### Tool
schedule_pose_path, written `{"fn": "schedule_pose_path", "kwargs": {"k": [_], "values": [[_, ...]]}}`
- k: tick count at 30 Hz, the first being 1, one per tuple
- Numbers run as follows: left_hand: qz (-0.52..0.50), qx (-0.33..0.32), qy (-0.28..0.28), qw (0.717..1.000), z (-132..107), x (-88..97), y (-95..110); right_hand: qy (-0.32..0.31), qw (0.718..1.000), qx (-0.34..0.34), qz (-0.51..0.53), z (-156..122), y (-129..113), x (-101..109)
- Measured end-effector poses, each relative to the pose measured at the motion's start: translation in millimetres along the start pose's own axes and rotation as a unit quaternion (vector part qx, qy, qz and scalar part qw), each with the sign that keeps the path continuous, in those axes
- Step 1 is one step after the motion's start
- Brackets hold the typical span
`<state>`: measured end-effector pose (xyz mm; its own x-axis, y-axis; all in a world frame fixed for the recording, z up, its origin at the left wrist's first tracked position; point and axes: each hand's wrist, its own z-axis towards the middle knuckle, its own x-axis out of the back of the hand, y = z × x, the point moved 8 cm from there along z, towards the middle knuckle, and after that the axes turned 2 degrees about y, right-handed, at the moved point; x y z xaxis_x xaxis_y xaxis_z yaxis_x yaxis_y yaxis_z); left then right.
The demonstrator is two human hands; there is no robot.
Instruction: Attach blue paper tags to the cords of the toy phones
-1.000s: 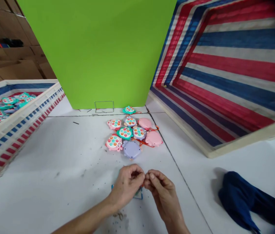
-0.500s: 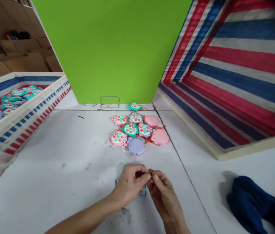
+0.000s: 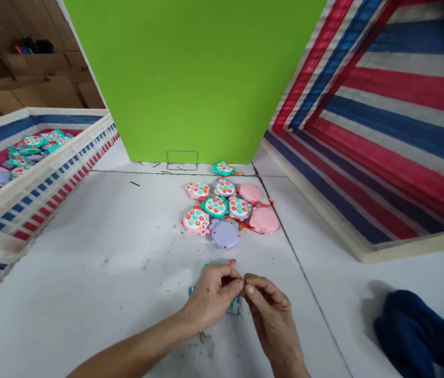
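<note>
My left hand (image 3: 213,297) and my right hand (image 3: 270,310) meet fingertip to fingertip low in the middle of the white table (image 3: 99,273). Both pinch something very small between thumb and forefinger; I cannot make it out. Under my left hand lies a teal toy (image 3: 234,307), mostly hidden, with a bit of orange cord (image 3: 232,261) showing beyond the fingers. Just past the hands sits a cluster of small pink, teal and purple animal-shaped toys (image 3: 228,213) with coloured buttons and orange cords.
A striped basket (image 3: 37,178) at the left holds several more such toys. A green board (image 3: 190,79) stands at the back, with a wire stand (image 3: 181,159) at its foot. A striped tray (image 3: 375,136) leans at the right. Dark blue cloth (image 3: 414,331) lies near the right.
The hands have stayed pinched together in the same spot on the table. The camera has shifted, so everything sits slightly further right and the orange cord end now shows.
</note>
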<state>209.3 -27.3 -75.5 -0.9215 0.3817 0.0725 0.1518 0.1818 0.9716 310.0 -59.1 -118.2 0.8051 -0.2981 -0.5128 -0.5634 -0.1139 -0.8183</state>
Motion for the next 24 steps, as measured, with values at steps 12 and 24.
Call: {"fn": "schedule_pose_path", "kwargs": {"k": [12,24], "values": [[0.06,-0.035,-0.006,0.998,-3.3,3.3,2.9,-0.029,0.995,-0.095,-0.009,-3.5,4.1,-3.3],[0.024,-0.037,-0.005,0.999,-13.5,6.5,-10.4,-0.014,0.978,-0.097,-0.184,-11.1,14.4,7.6]]}}
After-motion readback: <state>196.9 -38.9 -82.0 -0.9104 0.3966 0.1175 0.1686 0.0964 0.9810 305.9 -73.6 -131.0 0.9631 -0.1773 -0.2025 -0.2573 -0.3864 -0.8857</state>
